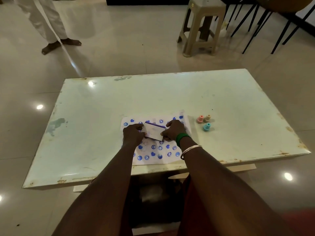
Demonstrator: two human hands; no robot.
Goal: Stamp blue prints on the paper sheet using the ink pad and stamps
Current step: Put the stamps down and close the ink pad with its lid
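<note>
Both hands, left (133, 133) and right (172, 132), grip the ink pad (154, 132) by its short ends; it looks light, stiff, best held by its edges.

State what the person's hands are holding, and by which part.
Both hold the ink pad over the paper: the left hand grips its left end, the right hand its right end.

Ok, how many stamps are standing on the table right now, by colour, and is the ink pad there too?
Pink stamp: 1
Beige stamp: 1
Teal stamp: 1
Ink pad: 1, held over the paper sheet between the left hand and the right hand
Total: 3 stamps, 4 items with the ink pad
</note>
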